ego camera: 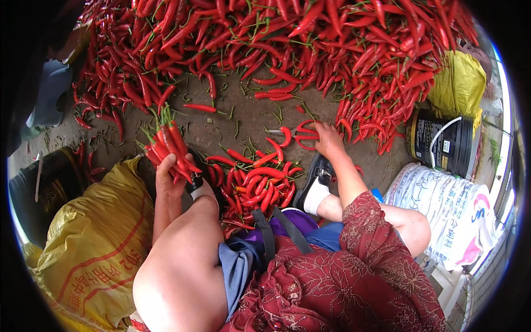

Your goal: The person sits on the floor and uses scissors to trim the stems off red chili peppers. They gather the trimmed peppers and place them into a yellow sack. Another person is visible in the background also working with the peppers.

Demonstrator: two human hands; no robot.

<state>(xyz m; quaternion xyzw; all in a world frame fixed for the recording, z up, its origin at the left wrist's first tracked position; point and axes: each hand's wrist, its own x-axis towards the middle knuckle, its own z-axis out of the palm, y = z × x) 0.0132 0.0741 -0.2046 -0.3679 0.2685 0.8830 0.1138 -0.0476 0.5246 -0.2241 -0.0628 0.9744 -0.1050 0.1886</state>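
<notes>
My left hand (171, 171) holds a bunch of red chilli peppers (168, 143) with their green stems upward, over my left shoe. At the red handles of a pair of scissors (305, 135), my right hand (330, 141) has its fingers closed around the handle end. The scissors' blades point left, partly behind a curved red chilli (285, 137). Between my feet lies a small heap of red chillies (259, 182), just in front of a purple cloth or seat edge (292, 222). A short cut chilli piece (299, 108) rests on the floor beyond the scissors.
A large pile of red chillies (265, 33) spreads across the far floor. Cut green stems (236, 128) litter the ground. Yellow woven sack (99, 232) and black bucket (49, 178) stand left; another black bucket (442, 139), white printed sack (444, 211) and yellow bag (458, 85) are right.
</notes>
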